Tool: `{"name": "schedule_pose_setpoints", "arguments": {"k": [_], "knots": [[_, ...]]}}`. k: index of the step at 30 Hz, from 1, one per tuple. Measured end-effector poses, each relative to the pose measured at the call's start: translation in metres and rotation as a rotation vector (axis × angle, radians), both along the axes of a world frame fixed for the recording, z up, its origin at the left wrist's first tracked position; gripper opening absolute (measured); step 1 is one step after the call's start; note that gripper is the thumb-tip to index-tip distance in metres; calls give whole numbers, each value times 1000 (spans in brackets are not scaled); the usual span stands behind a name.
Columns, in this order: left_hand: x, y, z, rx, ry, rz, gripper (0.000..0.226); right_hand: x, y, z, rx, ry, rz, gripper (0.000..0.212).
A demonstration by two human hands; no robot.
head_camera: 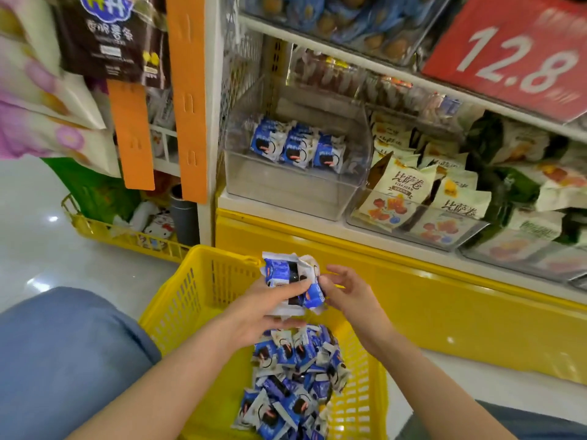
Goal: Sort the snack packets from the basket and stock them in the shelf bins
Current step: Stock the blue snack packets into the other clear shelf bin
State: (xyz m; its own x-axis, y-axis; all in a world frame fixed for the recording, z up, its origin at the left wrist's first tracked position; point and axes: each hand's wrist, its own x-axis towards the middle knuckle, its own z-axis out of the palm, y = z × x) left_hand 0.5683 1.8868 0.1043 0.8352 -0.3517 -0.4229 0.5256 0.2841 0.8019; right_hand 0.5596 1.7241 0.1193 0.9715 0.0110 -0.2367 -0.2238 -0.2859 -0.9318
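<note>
The left hand (pixel 263 309) is closed around a small bundle of blue packets (pixel 282 271), fingers wrapped over its front and thumb underneath. The right hand (pixel 352 296) meets the bundle from the other side, thumb and fingertips pinching the edge of one blue packet. Both hands hold the bundle directly above the yellow basket (pixel 178 300).

Inside the basket, below the hands, lies a heap of loose packets (pixel 292 376) of the same blue kind, piled towards its right side. Left of the basket is a knee (pixel 63 344) in blue cloth.

Beyond the basket's far rim rises a shelf (pixel 317 225) with a yellow base. Straight above the basket stands a clear bin (pixel 286 188), holding a row of blue packets (pixel 295 147) upright near its middle. Right of that, further from the basket, a second bin (pixel 444 230) is full of cream packets (pixel 403 185). High above and right of the basket hangs a red price sign (pixel 521 52).
</note>
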Motion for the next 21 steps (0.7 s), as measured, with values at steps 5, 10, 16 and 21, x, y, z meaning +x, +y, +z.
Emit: {"name": "schedule_pose_setpoints", "arguments": {"k": [5,10,16,21], "knots": [[8,19,31,73,-161,-113,62,2,-2,23,56,152,222,32],[18,26,49,158,-302,-134,39,15,-4,52,-66,95,250,40],[42,36,61,223,-420,-41,35,49,-9,88,-175,-13,207,25],[70,43,70,200,-421,-21,36,89,-8,119,-101,-24,121,33]]}}
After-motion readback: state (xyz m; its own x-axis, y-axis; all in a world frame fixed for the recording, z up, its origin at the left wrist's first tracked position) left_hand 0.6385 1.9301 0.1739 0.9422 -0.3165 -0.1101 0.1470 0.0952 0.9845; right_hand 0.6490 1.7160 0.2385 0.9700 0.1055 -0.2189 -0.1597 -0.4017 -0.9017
